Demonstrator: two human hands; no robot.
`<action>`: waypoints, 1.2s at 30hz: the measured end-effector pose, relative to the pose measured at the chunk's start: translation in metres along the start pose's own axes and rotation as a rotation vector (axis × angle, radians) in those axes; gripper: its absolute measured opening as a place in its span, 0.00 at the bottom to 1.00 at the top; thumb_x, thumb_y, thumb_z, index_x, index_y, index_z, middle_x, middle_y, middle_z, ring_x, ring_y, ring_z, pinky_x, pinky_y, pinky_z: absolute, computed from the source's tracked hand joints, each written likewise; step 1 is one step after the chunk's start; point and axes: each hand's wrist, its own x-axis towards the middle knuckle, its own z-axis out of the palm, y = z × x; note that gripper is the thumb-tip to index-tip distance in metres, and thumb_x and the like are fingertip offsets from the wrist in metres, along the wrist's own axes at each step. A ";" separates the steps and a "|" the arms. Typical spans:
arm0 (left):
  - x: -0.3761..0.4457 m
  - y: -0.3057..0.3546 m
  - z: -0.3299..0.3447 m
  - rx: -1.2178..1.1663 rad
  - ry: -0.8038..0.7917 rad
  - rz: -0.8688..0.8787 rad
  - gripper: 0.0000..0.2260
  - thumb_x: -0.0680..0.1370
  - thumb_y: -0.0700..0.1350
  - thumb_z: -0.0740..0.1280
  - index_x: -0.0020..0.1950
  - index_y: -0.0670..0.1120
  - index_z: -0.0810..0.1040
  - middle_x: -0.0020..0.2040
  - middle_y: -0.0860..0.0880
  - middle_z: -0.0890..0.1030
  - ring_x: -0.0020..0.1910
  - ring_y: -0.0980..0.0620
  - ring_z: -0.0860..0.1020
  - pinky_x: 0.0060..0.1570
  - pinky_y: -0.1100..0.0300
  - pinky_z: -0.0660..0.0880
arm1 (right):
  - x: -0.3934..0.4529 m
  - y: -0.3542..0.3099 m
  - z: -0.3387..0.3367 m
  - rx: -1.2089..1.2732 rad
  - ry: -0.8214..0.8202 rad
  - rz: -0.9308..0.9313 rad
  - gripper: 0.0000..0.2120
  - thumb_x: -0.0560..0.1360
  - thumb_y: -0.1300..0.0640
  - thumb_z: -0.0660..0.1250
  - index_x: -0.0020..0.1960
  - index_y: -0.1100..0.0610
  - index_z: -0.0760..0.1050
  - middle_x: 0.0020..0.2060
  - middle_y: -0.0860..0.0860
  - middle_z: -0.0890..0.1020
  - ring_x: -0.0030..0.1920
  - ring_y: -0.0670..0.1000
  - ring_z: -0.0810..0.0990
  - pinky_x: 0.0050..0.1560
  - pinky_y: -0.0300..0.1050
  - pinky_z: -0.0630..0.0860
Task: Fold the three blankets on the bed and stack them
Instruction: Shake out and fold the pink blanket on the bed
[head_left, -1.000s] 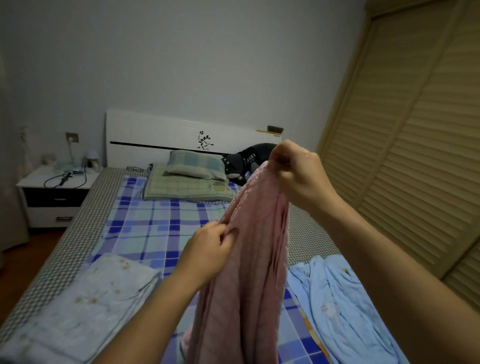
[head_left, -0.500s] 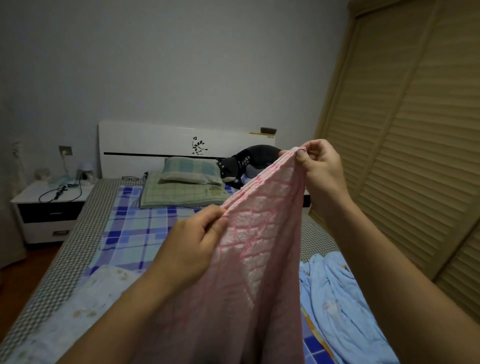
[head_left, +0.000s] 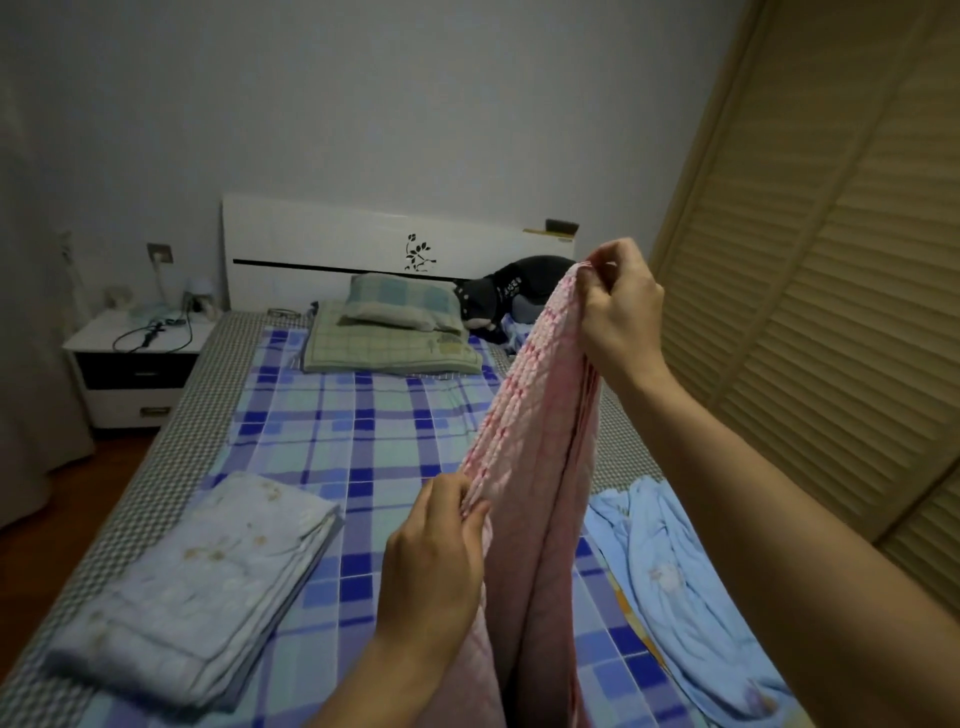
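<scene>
A pink quilted blanket (head_left: 540, 457) hangs in the air over the bed (head_left: 358, 426). My right hand (head_left: 621, 312) pinches its top corner, raised high at the right. Lower down, my left hand (head_left: 441, 551) grips the blanket's edge, and the cloth falls in folds between my arms. A pale floral blanket (head_left: 208, 587) lies folded flat at the bed's near left. A light blue blanket (head_left: 680, 582) lies crumpled at the near right, partly behind my right arm.
Two pillows (head_left: 395, 332) and a dark plush toy (head_left: 514, 291) lie by the white headboard (head_left: 363, 249). A nightstand (head_left: 135, 364) with cables stands left of the bed. Louvred wardrobe doors (head_left: 810, 291) line the right side.
My left hand has slid down the pink blanket's edge, away from my right hand. The spread cloth has gathered into a narrower hanging strip.
</scene>
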 end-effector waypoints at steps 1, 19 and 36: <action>-0.001 0.000 0.000 -0.013 -0.003 -0.041 0.16 0.75 0.44 0.74 0.58 0.49 0.71 0.45 0.49 0.81 0.38 0.50 0.81 0.32 0.70 0.69 | -0.001 0.001 -0.001 0.002 0.004 0.004 0.03 0.80 0.61 0.65 0.51 0.58 0.76 0.43 0.48 0.80 0.47 0.50 0.80 0.53 0.53 0.78; 0.027 -0.024 -0.057 -0.323 -0.590 -0.148 0.09 0.80 0.55 0.66 0.55 0.54 0.82 0.48 0.57 0.85 0.49 0.58 0.82 0.54 0.54 0.78 | -0.072 0.039 -0.023 -0.160 -0.489 0.101 0.23 0.80 0.37 0.58 0.46 0.55 0.79 0.38 0.50 0.81 0.38 0.49 0.78 0.40 0.50 0.73; -0.017 -0.045 -0.008 -0.144 -0.538 -0.237 0.23 0.67 0.69 0.68 0.51 0.56 0.68 0.42 0.56 0.82 0.40 0.55 0.81 0.40 0.50 0.79 | -0.098 0.016 -0.026 -0.741 -1.040 -0.285 0.05 0.71 0.54 0.66 0.43 0.48 0.80 0.38 0.48 0.81 0.38 0.53 0.77 0.39 0.50 0.78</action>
